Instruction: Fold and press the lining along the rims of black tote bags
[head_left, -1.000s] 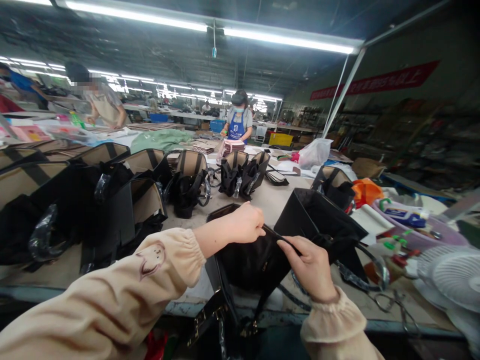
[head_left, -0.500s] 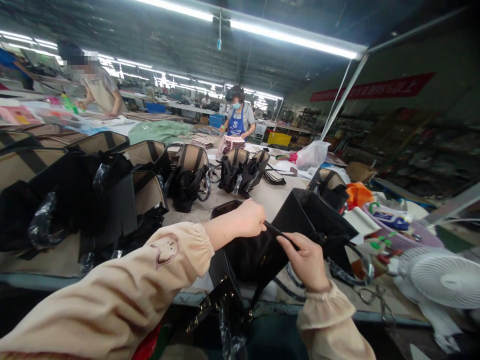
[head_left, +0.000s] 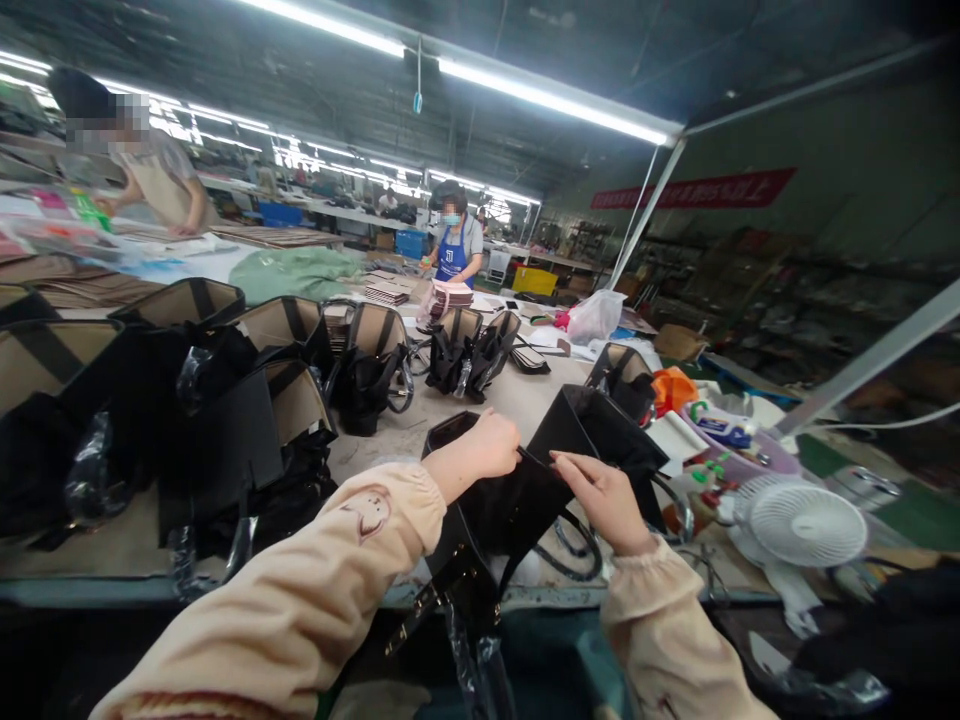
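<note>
A black handbag (head_left: 501,512) stands at the table's front edge, its straps and gold-coloured fittings hanging over that edge. My left hand (head_left: 489,446) is closed on the bag's upper rim, fist-like, with the arm reaching across the bag's opening. Close by on the right, my right hand (head_left: 604,496) pinches the same rim between thumb and fingers. A short dark stretch of edge shows between the two hands. The bag's inside is mostly hidden by my left forearm. Just behind my right hand leans another black bag (head_left: 561,428).
Several unfinished black bags (head_left: 225,430) with tan linings crowd the left of the table. On the right are a white fan (head_left: 806,520), a purple basin (head_left: 780,458) and scissors. Across the table a person in a blue apron (head_left: 452,258) works; another person stands far left.
The view has shifted a little to the right. My hands stay on the handbag's rim, and my right hand's fingers have straightened somewhat, their tips now nearer the rim.
</note>
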